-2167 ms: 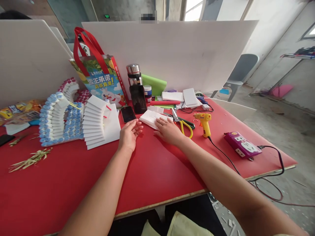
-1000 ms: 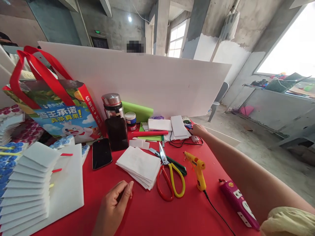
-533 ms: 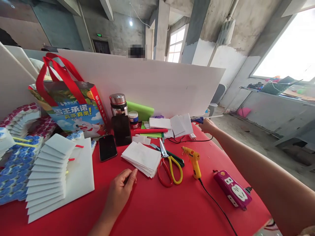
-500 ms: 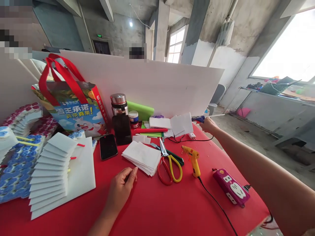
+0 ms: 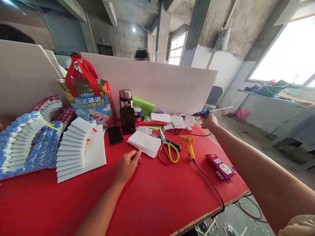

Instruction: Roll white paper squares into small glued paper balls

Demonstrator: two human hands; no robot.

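Observation:
My right hand (image 5: 209,122) is closed round a blue glue gun (image 5: 201,113) with a clear glue stick poking out of its back, held in the air above the far right of the red table (image 5: 152,196). A black cord (image 5: 189,133) runs from under it across the table. My left hand (image 5: 128,164) rests on the table with its fingers loosely curled and nothing in it, just short of a stack of white foam squares (image 5: 144,143).
Red and yellow scissors (image 5: 167,152), a yellow glue gun (image 5: 187,146) and a purple power strip (image 5: 220,166) lie right of the stack. A phone (image 5: 115,135), flask (image 5: 125,98), printed bag (image 5: 90,98), fanned white foam steps (image 5: 73,144) and white partition boards (image 5: 157,87) stand around.
My right hand reached to the far right corner, took hold of the blue glue gun and lifted it off the table. My left hand stayed put near the foam stack.

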